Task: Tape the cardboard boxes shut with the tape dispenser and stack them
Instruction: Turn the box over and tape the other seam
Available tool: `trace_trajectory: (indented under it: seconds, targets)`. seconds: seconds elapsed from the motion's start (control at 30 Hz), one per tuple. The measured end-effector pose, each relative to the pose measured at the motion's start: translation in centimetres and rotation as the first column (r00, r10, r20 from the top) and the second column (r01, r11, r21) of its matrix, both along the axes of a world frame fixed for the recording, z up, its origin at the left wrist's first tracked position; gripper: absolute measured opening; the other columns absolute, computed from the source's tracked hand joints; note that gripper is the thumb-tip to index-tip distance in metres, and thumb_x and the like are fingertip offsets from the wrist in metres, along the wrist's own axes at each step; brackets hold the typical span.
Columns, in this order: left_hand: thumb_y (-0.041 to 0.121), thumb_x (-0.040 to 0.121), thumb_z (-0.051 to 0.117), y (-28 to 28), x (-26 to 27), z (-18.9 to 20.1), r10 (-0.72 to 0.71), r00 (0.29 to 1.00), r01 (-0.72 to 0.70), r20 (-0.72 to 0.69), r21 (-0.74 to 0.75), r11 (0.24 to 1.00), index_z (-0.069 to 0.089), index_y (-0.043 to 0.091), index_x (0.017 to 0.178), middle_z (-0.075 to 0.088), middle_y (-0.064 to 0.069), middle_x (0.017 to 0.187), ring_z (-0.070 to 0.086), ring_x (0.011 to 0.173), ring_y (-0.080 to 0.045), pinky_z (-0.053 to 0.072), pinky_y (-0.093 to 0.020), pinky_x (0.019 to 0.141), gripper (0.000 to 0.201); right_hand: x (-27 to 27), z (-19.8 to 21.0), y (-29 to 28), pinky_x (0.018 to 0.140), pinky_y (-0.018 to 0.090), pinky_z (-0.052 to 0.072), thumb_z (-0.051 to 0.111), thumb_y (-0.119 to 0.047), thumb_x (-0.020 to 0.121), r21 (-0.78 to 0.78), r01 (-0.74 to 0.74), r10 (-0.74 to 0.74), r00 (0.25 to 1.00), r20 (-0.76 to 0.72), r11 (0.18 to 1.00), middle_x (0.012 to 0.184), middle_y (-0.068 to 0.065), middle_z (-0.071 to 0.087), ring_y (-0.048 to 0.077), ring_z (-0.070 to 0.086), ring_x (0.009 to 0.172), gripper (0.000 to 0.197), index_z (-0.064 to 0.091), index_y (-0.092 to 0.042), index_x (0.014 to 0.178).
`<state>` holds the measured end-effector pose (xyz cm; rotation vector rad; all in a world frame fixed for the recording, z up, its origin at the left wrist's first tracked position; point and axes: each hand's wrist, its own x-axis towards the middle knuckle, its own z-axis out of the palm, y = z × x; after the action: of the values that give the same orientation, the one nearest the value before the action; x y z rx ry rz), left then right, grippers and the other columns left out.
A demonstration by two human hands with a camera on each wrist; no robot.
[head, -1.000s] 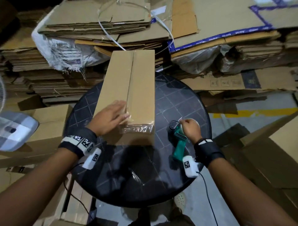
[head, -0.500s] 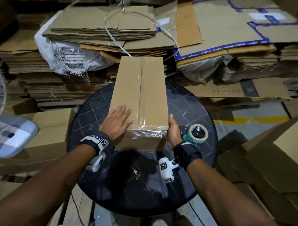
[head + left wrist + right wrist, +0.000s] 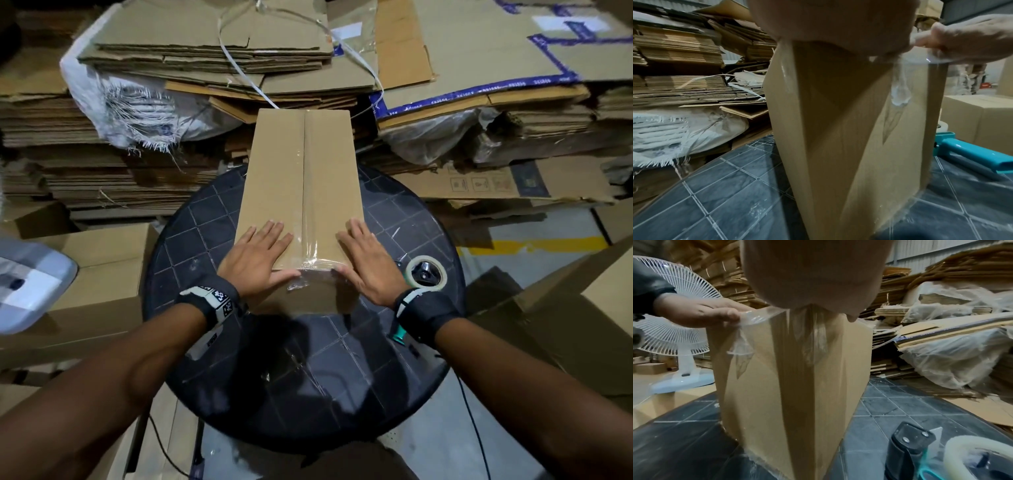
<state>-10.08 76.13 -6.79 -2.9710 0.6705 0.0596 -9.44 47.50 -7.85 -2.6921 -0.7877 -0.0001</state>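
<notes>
Cardboard box [image 3: 301, 192] sits under both your flat palms, left hand [image 3: 255, 260] and right hand [image 3: 368, 263] fingers straight, pressing the tape [image 3: 308, 246] over the near edge. Dispenser [image 3: 424, 274] lies just right of your right hand. Looks sealed; stacking's probably next, so grip both sides.

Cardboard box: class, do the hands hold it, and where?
Both hands, left and right, press flat on the cardboard box top's near end, thumbs over the edge; neither grips.

I see a plain brown cardboard box [image 3: 301, 178], a teal-handled tape dispenser [image 3: 972, 154], a dark grid-lined round table [image 3: 205, 233], a white fan [image 3: 680, 305]
</notes>
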Motion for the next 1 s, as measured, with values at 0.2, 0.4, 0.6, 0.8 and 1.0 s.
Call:
trace_trajectory:
  seconds: [0.2,0.4,0.6,0.8,1.0]
  targets:
    - [0.089,0.08,0.006,0.1,0.3,-0.8,-0.029,0.999,0.027,0.034,0.047,0.999,0.024,0.014,0.158,0.02,-0.015,0.164,0.02,0.152,-0.031,0.019,-0.049,0.122,0.11,0.9,0.2,0.0,0.118,0.062,0.024,0.015,-0.076,0.09,-0.325,-0.052,0.064,0.998,0.025,0.944,0.167,0.011,0.012,0.034,0.007,0.154,0.089,0.026,-0.019,0.157]
    - [0.079,0.093,0.005,2.8,0.8,-0.5,-0.181,0.983,0.183,0.033,-0.064,0.981,0.023,0.018,0.159,0.016,-0.011,0.165,0.016,0.153,-0.026,0.017,-0.045,0.124,0.091,0.9,2.5,0.9,0.113,0.07,0.024,0.018,-0.085,0.086,-0.341,-0.033,0.061,0.996,0.071,0.939,0.153,0.011,0.035,0.031,0.029,0.143,0.089,0.043,-0.02,0.142]
    - [0.047,0.107,0.02,2.4,-0.2,-3.0,0.13,0.966,0.004,0.223,-0.518,0.855,0.06,-0.003,0.132,0.051,-0.022,0.145,0.045,0.138,-0.034,0.028,-0.041,0.12,0.068,1.9,1.1,1.8,0.114,0.065,0.027,0.032,-0.081,0.088,-0.133,-0.085,0.104,0.984,0.143,0.987,0.137,0.013,0.042,0.029,0.043,0.128,0.078,0.054,-0.014,0.12]
    - [0.011,0.101,0.039,-2.2,-1.8,-3.7,0.761,0.641,-0.216,-0.1,-0.975,0.054,0.054,-0.003,0.136,0.052,-0.019,0.144,0.05,0.132,-0.021,0.029,-0.003,0.105,0.041,2.0,0.3,1.9,0.115,0.067,0.023,0.033,-0.079,0.088,-0.123,-0.076,0.096,0.982,0.164,0.99,0.148,0.017,0.039,0.032,0.035,0.142,0.079,0.054,-0.012,0.125]
    - [0.016,0.104,0.043,-4.7,-0.4,-3.6,0.797,0.323,-0.104,-0.51,-0.856,-0.506,0.033,-0.003,0.148,0.043,-0.025,0.148,0.048,0.135,-0.033,0.04,-0.031,0.108,0.049,2.1,0.1,1.9,0.12,0.059,0.02,0.03,-0.072,0.094,-0.211,-0.135,0.174,0.969,0.177,0.968,0.154,0.018,0.04,0.033,0.031,0.147,0.075,0.055,-0.01,0.131]
